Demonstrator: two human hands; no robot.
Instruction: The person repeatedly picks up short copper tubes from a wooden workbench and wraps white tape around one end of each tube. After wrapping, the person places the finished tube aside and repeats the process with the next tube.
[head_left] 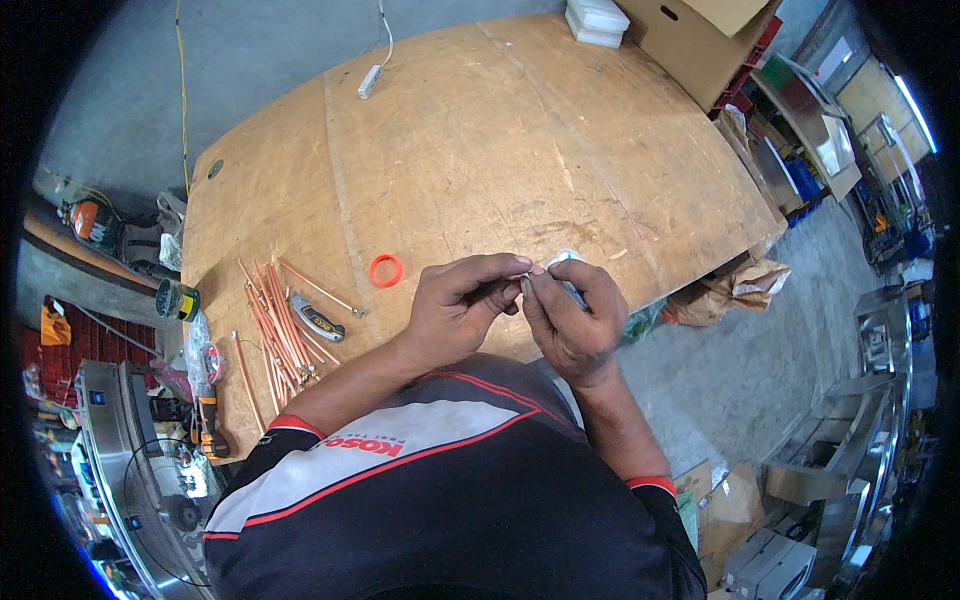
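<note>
My left hand (462, 300) and my right hand (572, 315) meet over the near edge of a plywood table (500, 140). Between their fingertips they pinch a small grey metal piece (526, 284); its exact shape is hidden by the fingers. A little white object (566, 257) shows just behind my right hand. To the left of my left hand lie an orange ring (385, 270), a folding utility knife (316, 320) and a bundle of thin copper tubes (280, 325).
A white power strip (370, 81), white boxes (597, 20) and a cardboard box (700, 40) sit at the table's far side. A tape roll (176, 299), a fan (165, 495) and tools crowd the left floor. Metal racks and cardboard stand at right.
</note>
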